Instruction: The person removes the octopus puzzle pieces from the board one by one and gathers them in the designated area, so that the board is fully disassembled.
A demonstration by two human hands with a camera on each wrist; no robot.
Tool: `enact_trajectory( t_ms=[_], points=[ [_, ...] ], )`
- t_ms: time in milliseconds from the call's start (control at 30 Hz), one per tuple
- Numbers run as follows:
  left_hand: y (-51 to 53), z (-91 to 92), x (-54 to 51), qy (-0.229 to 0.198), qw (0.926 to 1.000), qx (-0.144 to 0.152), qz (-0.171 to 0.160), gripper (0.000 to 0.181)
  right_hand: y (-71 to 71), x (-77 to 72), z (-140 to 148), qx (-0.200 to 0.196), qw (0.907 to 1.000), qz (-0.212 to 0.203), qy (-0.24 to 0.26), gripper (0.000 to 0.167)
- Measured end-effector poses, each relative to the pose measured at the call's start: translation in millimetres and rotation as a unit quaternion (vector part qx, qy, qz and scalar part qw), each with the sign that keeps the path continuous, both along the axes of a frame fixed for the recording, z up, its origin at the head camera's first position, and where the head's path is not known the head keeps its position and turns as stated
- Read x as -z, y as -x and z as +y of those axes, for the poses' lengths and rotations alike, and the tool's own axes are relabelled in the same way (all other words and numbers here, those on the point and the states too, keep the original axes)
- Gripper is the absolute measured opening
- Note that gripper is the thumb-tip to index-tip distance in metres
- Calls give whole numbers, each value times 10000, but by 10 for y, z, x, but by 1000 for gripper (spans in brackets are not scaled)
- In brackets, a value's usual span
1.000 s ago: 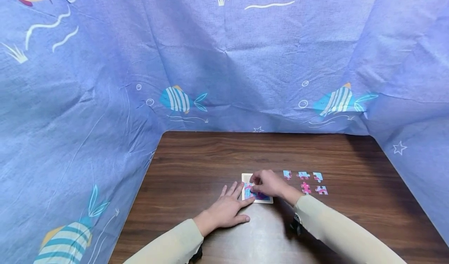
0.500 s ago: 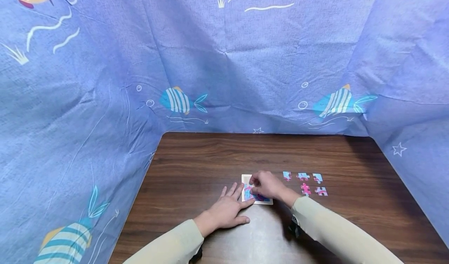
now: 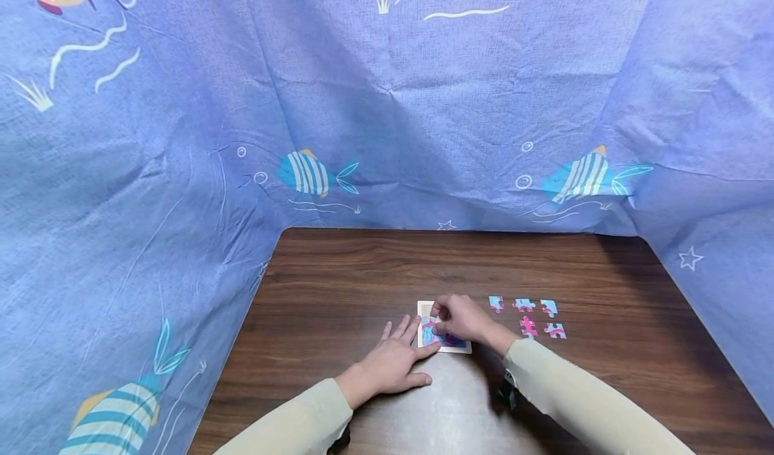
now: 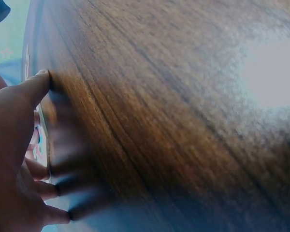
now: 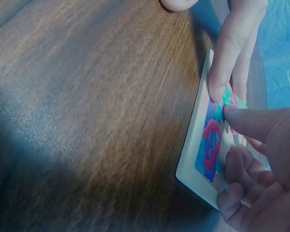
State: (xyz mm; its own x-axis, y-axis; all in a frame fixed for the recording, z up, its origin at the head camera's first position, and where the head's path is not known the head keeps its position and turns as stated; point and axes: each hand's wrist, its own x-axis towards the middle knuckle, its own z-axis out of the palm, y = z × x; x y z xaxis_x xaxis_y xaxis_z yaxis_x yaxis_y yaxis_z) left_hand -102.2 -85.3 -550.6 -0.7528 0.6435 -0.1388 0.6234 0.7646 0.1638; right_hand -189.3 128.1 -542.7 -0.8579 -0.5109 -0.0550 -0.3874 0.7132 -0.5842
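Head view: spread left hand (image 3: 394, 364) touches puzzle board (image 3: 426, 308) beneath curled right hand (image 3: 464, 318), its grip unclear.

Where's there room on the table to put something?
The brown wood-grain table is bare left of the left hand, beyond the white-rimmed rectangular puzzle board toward the blue cloth, and right of five pink-and-blue jigsaw pieces. The right hand and left hand crowd the board.

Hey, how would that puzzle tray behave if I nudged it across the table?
The puzzle tray looks thin and flat, so it would probably slide rather than roll or tip. The table looks glossy, suggesting little grip, though the left hand touching the tray may hold it back.
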Motion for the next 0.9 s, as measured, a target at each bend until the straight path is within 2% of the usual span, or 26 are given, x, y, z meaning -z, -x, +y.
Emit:
enact_trajectory(
  t_ms=[167, 333, 533, 667, 900],
  points=[
    [-5, -8, 5, -75, 10000, 22, -61, 65, -16, 5, 18, -86, 9996, -18, 255, 13],
    [4, -15, 29, -90, 10000, 25, -17, 65, -10, 15, 54, -270, 9980, 4, 576, 11],
    [10, -25, 32, -124, 9999, 34, 8, 65, 8, 25, 114, -432, 9913, -415, 1174, 5],
    [19, -25, 32, -119, 9999, 12, -34, 65, 15, 13, 160, -383, 9881, -621, 1357, 3],
    [11, -24, 17, -137, 9999, 5, -39, 65, 50, -92, 334, -164, 9885, -577, 1389, 7]
  ],
)
